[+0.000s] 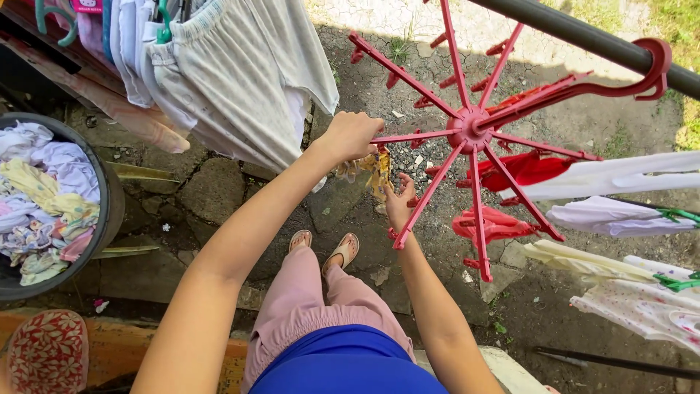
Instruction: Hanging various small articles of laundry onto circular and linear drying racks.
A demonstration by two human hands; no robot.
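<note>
A small yellow patterned cloth (375, 171) is being held up against one spoke of the red umbrella-shaped clip hanger (472, 131), which is being carried by its hook on a dark pole (583, 33). The cloth is being pinched at its top edge by the left hand (351, 136), whose fingers are closed together on it just under the spoke. The lower edge of the cloth is being touched by the right hand (398, 203), whose fingers are curled loosely around it; whether it is being gripped tightly there cannot be told. The cloth is thus hanging between the two hands, below the left and just above the right.

At the left edge, a dark round basin (109, 211) is being filled by a heap of crumpled laundry (40, 197) in white, pale yellow and pink. Pale garments (233, 73) are being hung above it, and more white clothes (620, 219) are being aired at the right.
</note>
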